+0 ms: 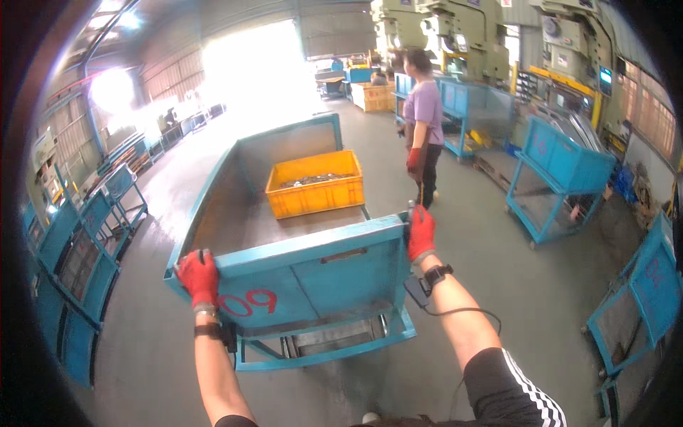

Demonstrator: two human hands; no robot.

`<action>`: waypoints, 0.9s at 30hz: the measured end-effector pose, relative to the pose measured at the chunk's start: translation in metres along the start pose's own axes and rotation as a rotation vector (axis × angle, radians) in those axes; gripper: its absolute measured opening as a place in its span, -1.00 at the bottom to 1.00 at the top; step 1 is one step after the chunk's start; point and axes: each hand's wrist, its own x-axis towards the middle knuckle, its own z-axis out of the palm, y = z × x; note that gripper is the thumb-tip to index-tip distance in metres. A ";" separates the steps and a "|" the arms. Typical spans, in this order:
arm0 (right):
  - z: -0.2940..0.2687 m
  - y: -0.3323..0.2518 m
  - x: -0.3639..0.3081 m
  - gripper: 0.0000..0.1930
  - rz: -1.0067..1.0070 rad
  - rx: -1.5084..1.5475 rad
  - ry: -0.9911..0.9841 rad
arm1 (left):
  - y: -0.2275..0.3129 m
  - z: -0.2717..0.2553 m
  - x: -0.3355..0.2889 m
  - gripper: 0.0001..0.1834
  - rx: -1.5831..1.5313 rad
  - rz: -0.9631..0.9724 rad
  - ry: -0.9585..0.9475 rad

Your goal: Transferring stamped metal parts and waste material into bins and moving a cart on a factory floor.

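Directly ahead stands a blue metal cart (306,238) with raised walls. My left hand (198,276), in a red glove with dark fingertips, wraps round the left corner of its near top edge. At the right corner of that same edge, my right hand (422,233) is closed in a matching glove. Inside the cart rests a yellow plastic crate (316,201), toward the right side of the bed. Small metal parts (315,181) lie in the crate. Both forearms reach forward, with a dark strap at each wrist and a cable trailing from the right one.
A person (424,117) in a purple shirt and red gloves stands beyond the cart on the right. Blue carts (562,167) line the right, one loaded with metal pieces. Blue racks (78,256) stand along the left. Large presses (462,43) rise behind; a bright doorway (256,67) lies ahead.
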 end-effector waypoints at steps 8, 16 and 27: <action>0.108 0.092 0.103 -0.57 0.101 0.173 0.051 | 0.050 0.106 0.101 -0.61 -0.066 -0.028 -0.149; 0.229 0.100 0.201 -0.64 0.122 0.339 -0.038 | 0.062 0.234 0.226 -0.61 -0.056 -0.047 -0.055; 0.428 0.164 0.324 -0.65 0.020 0.133 -0.053 | 0.088 0.406 0.386 -0.62 -0.006 -0.015 -0.177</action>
